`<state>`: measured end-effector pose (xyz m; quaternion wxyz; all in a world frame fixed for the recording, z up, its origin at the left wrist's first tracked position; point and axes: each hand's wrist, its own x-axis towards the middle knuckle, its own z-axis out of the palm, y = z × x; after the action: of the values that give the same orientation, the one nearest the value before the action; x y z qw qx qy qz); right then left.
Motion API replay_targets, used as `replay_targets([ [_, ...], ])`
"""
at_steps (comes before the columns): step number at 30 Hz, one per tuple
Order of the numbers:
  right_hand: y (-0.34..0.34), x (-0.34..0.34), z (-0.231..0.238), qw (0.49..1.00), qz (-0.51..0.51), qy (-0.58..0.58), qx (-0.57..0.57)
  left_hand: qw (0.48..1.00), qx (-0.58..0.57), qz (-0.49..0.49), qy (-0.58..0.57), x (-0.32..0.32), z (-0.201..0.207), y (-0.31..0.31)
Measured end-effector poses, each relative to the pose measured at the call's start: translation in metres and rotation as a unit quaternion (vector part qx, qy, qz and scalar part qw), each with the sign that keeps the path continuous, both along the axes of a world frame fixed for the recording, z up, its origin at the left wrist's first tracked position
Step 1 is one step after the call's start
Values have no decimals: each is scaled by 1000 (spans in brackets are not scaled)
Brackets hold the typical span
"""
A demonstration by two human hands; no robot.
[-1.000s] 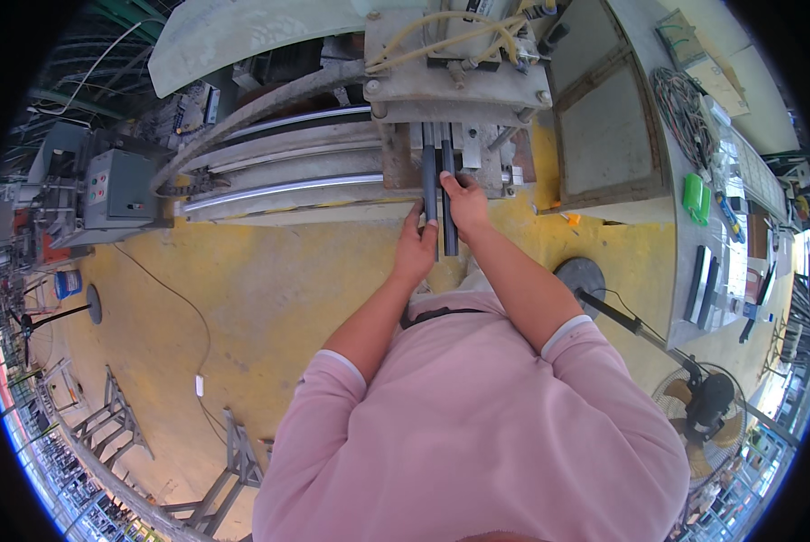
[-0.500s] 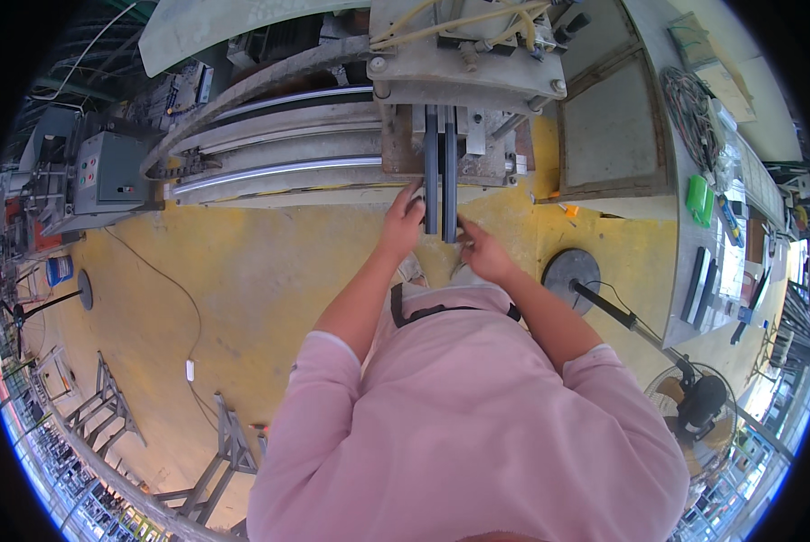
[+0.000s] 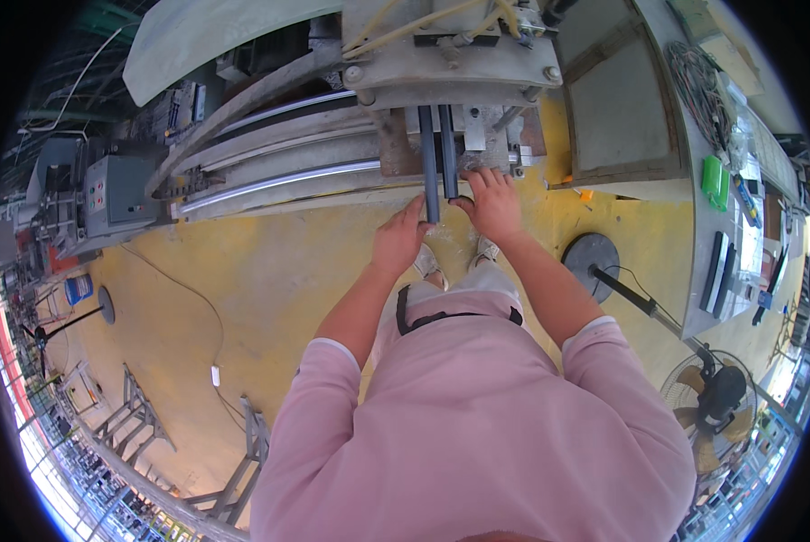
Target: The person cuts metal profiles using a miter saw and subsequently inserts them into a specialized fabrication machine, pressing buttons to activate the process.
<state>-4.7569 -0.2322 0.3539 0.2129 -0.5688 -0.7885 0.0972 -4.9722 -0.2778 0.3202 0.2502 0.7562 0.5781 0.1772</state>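
Observation:
Two long dark grey bars lie side by side under the machine's press head and stick out toward me. The left bar reaches farther out than the right bar. My left hand is at the near end of the left bar, fingers along its side and thumb at its tip. At the right bar's end, my right hand presses with the thumb, while its other fingers stretch forward onto the machine's front edge. The bars' far ends are hidden beneath the press head.
Metal guide rails run left from the press. A grey control box stands at far left. To the right, a workbench carries cables, a green object and dark strips. A pedestal fan is near my right elbow; a cable crosses the floor.
The right bar has slid farther into the machine, and the left bar slightly. My right hand has moved forward and its fingers have spread onto the machine's edge. My left thumb has come to the left bar's end.

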Motion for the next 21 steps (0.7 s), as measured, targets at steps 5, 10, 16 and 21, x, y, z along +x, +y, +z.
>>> replay_targets([
  [5,-2,2,0,999,-2,-31,35,990,98,91,-36,14,-11,43],
  [10,-18,-21,-13,995,-41,85,-26,983,106,147,1,16,-1,97],
  [16,-12,-14,-13,990,-11,139,-27,987,-40,150,51,22,8,142],
  [21,-11,-7,-25,980,-41,173,-91,972,74,212,-74,33,0,105],
])
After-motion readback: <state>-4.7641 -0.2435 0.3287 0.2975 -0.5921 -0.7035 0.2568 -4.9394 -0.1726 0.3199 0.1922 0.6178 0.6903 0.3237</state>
